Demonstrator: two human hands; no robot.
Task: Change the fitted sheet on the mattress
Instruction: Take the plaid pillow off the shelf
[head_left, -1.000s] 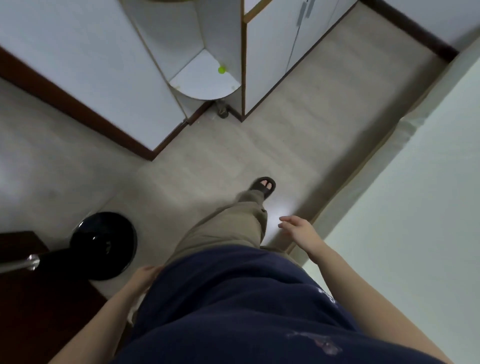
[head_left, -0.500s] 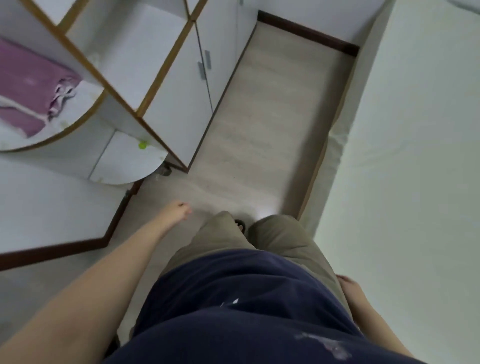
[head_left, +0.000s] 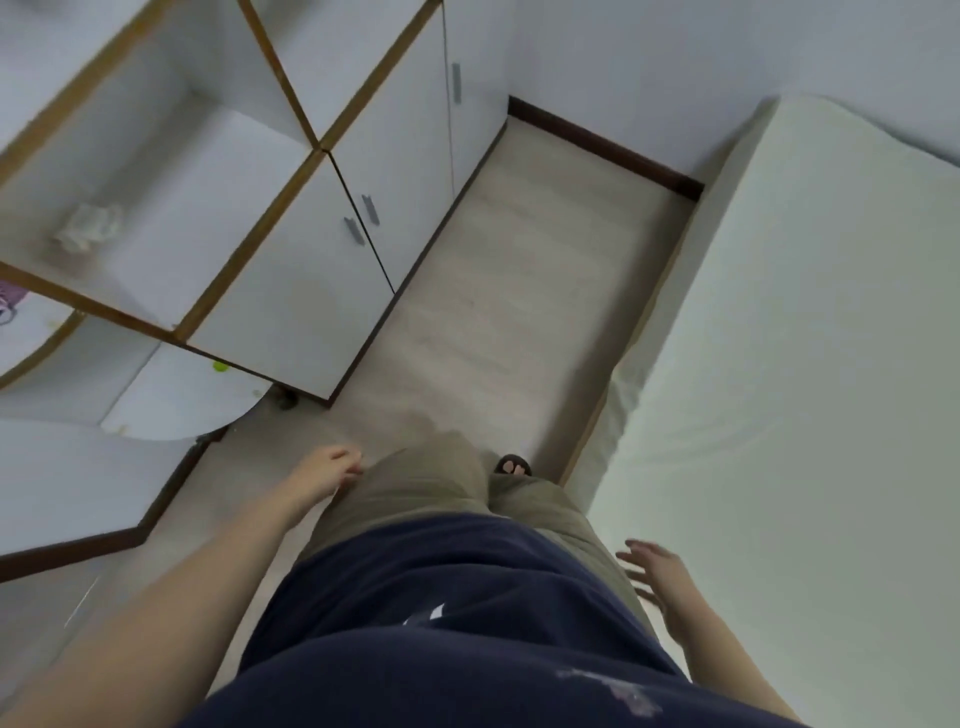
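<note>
The mattress (head_left: 810, 364) fills the right side, covered in a pale cream fitted sheet with slight creases near its near corner (head_left: 623, 395). I stand in the aisle beside it. My left hand (head_left: 330, 470) hangs by my left thigh, fingers loosely curled, holding nothing. My right hand (head_left: 657, 577) is raised beside my right hip, close to the mattress edge, fingers spread and empty. Neither hand touches the sheet.
A white wardrobe (head_left: 332, 244) with wood-trimmed open shelves and closed doors lines the left side. A narrow strip of pale wood floor (head_left: 519, 291) runs between it and the bed. A crumpled cloth (head_left: 88, 226) lies on a shelf. A dark skirting board (head_left: 602, 145) ends the aisle.
My view has turned right and up the aisle, showing more mattress. My right hand has swung forward into view with spread fingers; my left hand has dropped back toward my thigh.
</note>
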